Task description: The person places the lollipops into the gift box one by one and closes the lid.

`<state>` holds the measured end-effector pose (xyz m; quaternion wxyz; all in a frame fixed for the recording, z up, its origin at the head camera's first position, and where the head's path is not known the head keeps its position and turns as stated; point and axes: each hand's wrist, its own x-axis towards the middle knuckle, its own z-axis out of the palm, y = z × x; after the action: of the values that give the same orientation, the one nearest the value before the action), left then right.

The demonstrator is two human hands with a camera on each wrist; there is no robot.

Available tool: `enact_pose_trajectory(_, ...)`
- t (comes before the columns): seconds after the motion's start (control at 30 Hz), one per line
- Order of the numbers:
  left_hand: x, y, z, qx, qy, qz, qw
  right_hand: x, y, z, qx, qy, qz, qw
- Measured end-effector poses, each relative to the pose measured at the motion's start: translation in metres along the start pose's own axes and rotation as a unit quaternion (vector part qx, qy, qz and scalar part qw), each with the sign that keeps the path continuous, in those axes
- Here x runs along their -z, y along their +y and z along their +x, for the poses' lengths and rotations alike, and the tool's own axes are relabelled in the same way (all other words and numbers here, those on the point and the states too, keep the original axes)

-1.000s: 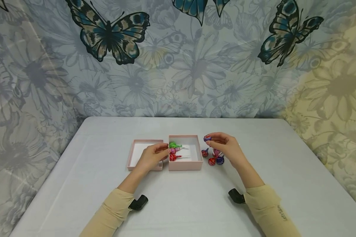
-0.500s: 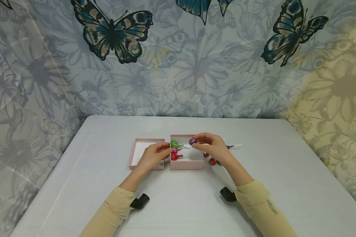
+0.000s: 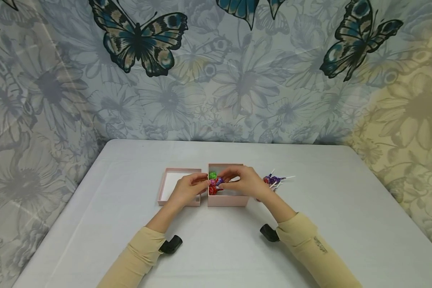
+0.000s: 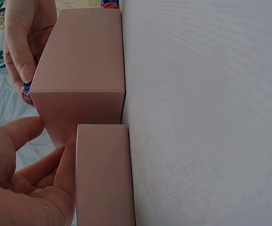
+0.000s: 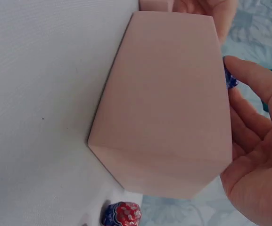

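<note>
My right hand [image 3: 243, 181] reaches over the open pink box [image 3: 227, 201] and pinches a blue-wrapped lollipop [image 3: 219, 181] between thumb and fingers, low inside the left part of the box. In the right wrist view this lollipop [image 5: 231, 80] shows just past the box's rim. A green lollipop [image 3: 212, 175], a pink lollipop [image 3: 212, 182] and a red lollipop [image 3: 212, 190] lie in a row along the left wall. My left hand [image 3: 188, 189] rests its fingertips against the outside of that wall, between the box and its lid.
The shallow pink lid [image 3: 162, 187] lies left of the box, inner side up. Several more lollipops [image 3: 273, 180] lie on the white table [image 3: 216, 252] right of the box, partly behind my right forearm. One red-and-blue lollipop [image 5: 121, 214] sits near the box's right end.
My right hand has carried the blue-wrapped lollipop leftward from above the loose pile and down into the box, beside the other lollipops. My left hand has stayed at the box's left wall.
</note>
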<state>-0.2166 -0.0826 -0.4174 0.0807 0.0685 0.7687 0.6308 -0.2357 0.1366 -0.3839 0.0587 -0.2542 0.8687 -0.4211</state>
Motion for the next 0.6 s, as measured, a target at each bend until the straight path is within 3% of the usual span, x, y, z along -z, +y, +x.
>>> enact_pose_trajectory(0.1, 0.000, 0.000, 0.000, -0.003, 0.001, 0.003, 1.0000, -0.003, 0.000, 0.004, 0.040, -0.037, -0.031, 0.998)
enact_pose_trajectory(0.23, 0.000, 0.000, 0.000, -0.007, 0.000, 0.005, 1.0000, -0.004, 0.000, 0.008, 0.056, -0.088, -0.039, 0.994)
enact_pose_trajectory(0.6, 0.000, 0.000, 0.000, -0.004, 0.004, 0.002, 1.0000, -0.002, -0.004, 0.020, -0.008, -0.167, -0.076, 0.983)
